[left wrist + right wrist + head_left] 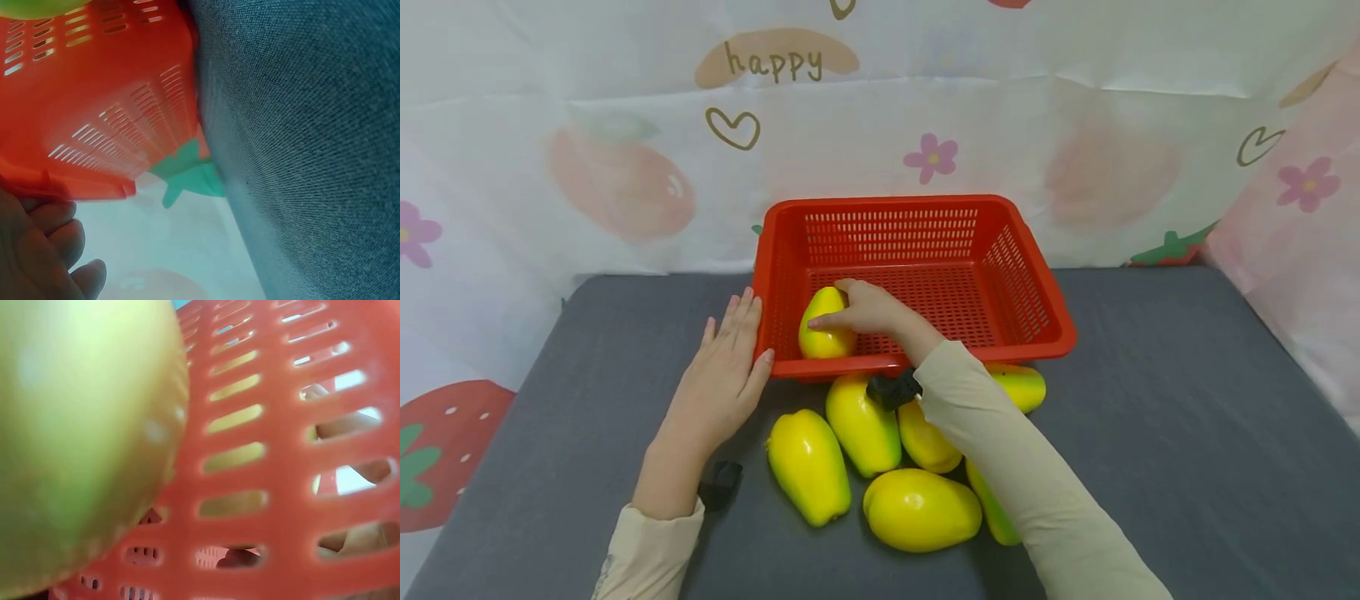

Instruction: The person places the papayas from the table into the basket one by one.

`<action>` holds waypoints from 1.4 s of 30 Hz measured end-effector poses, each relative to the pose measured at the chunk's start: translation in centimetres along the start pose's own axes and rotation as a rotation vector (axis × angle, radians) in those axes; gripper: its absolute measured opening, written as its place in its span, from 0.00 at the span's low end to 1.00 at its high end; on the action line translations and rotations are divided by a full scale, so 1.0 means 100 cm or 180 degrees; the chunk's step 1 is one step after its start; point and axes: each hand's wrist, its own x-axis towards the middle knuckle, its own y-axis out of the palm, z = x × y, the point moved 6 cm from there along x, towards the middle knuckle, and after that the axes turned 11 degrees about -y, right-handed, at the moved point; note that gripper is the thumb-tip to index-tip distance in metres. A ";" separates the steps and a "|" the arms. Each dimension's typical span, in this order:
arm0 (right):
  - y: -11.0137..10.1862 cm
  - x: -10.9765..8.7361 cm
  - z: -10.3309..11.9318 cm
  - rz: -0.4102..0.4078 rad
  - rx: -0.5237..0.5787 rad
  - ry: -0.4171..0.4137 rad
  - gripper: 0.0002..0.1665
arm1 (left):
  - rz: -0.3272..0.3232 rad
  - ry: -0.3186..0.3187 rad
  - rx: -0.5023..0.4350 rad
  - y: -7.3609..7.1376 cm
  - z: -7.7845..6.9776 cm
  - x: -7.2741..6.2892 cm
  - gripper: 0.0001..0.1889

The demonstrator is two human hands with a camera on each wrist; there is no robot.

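Note:
The red plastic basket (917,365) stands at the table's far side. Inside its left front corner, my right hand (874,312) grips a yellow papaya (822,329), thumb across the front and fingers over the far side. My left hand (718,379) lies along the basket's left wall with extended fingers, the thumb at the front left corner. Its fingers (65,234) show beneath the basket rim in the left wrist view. Through the slots of the basket wall (287,456), the right wrist view shows bits of hand and yellow fruit.
Several yellow-green papayas lie in front of the basket, among them one at the left (808,467), one lying crosswise (921,510) and one partly behind the right sleeve (1018,385). A printed cloth (985,125) hangs behind the grey table (1180,433).

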 end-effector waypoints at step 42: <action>-0.033 -0.026 0.002 -0.0414 0.0830 -0.0152 0.34 | -0.0074 0.0061 -0.0101 0.000 0.001 0.001 0.33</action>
